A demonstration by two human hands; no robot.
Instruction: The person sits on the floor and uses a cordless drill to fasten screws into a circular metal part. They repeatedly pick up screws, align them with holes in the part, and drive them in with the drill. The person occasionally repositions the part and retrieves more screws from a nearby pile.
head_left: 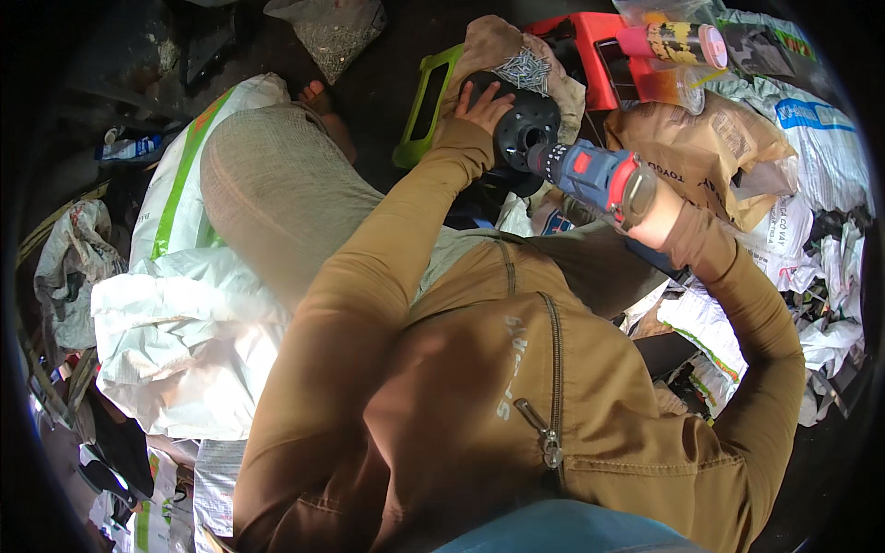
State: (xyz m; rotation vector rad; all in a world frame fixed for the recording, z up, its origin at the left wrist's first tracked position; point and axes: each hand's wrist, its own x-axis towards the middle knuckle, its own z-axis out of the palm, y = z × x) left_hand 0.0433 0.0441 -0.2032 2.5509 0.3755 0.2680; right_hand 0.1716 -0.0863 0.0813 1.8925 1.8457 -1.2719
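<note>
Dark floor (415, 37) around a two-handed hold

Closed around its handle, the right hand (656, 219) holds a blue cordless drill with red trim (590, 175). Its chuck points into the hollow of a round black plastic part (541, 112); whether the tip touches cannot be told. On that part's upper left lies the left hand (481, 108), fingers spread wide. The part sits across the lower portion of a crumpled beige cloth (489, 41), with loose silvery screws (524, 70) heaped beside it, toward the cloth's right edge. Along the left edge stands a bright green plastic frame (449, 57); past the upper right corner, a red plastic stool (599, 83).
</note>
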